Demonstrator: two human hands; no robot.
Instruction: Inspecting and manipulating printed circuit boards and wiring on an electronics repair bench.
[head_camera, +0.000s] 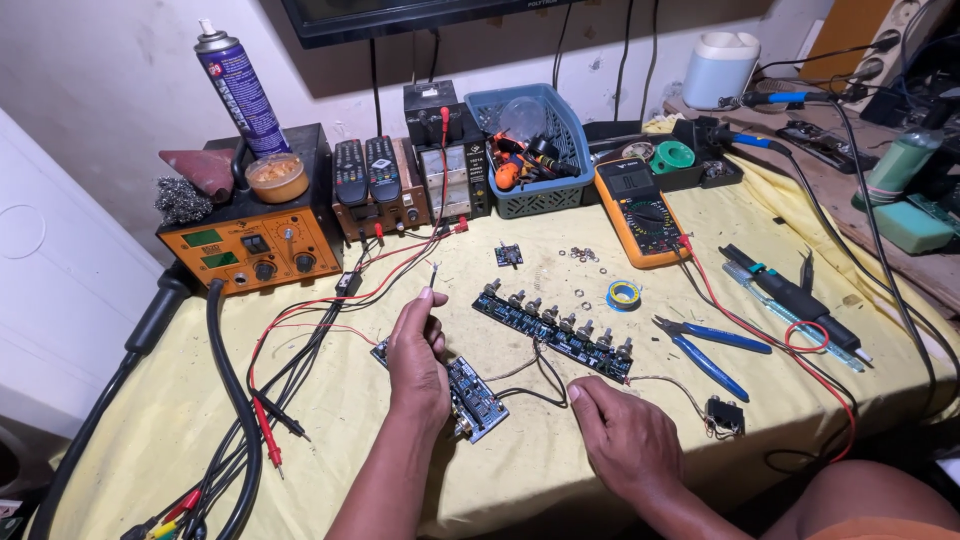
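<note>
At the centre of the frame the left hand (418, 350) pinches a thin probe (434, 275), tip up, above a small board (470, 395) on the table (560, 470). The right hand (625, 435) rests flat and empty, lower right of the long board (555, 330). The probe is best kept steady and clear of the wires (530, 385). Its tip is too small to make out, and the left hand hides part of the small board.

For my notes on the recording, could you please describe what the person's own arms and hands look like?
Both forearms are bare, with no sleeves in view. The left hand and right hand wear no gloves, and no rings, watch or bracelet can be seen. The fingers are bare too. An orange garment edge shows at the bottom right.
</note>
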